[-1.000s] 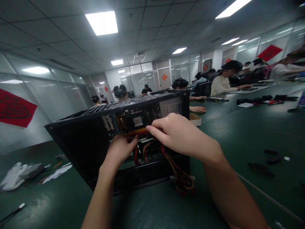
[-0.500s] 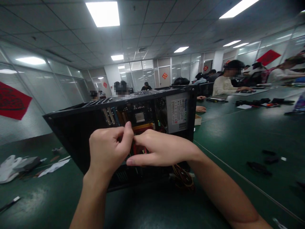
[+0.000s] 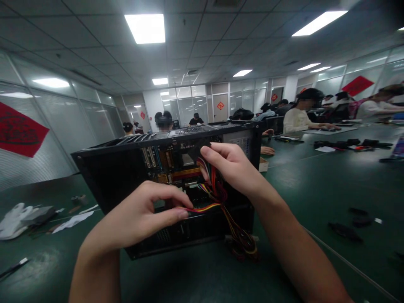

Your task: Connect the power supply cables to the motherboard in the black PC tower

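A green table [image 3: 315,198] spreads beneath bright ceiling panels [image 3: 144,28], with other people seated farther along it.

The left hand's [image 3: 135,216] thumb and forefinger come together on a few red and yellow wires [image 3: 206,208], pinching them so they run level toward the right. The right hand [image 3: 235,168] has its thumb and fingers closed around a thicker, multicoloured cable bundle [image 3: 218,189], higher up; some of its fingertips are hidden. The thin wires meet or pass the bundle just below that hand; which of the two cannot be told.

Handling the wires well probably calls for a light pinch and slack between the hands, so that neither pulls against the other. Parting strands one at a time should avoid tightening a tangle.

Both hands work at the side of a black computer case [image 3: 132,147], standing on the table with its interior exposed. Care seems wise around the circuit board [image 3: 158,158] behind the fingers and the case's edges. More loose cables [image 3: 241,240] hang at the lower right, where they could snag.
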A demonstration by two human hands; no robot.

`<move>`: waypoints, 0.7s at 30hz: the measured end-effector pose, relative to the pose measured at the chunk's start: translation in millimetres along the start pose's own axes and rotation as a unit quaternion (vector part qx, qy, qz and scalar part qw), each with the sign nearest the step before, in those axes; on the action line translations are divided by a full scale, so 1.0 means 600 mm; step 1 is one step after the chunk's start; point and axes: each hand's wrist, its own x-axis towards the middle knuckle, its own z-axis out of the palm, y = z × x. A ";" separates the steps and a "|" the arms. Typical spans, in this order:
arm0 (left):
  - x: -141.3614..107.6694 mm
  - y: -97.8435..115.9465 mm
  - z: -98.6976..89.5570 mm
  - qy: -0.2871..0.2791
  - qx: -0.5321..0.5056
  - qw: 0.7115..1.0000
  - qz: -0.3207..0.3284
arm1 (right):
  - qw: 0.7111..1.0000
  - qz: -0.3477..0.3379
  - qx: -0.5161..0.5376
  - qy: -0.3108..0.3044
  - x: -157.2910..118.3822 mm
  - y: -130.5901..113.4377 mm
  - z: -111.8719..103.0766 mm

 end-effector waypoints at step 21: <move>0.019 -0.014 0.025 0.331 0.225 0.910 0.112 | 0.996 -0.003 -0.055 -0.076 -0.006 0.004 0.016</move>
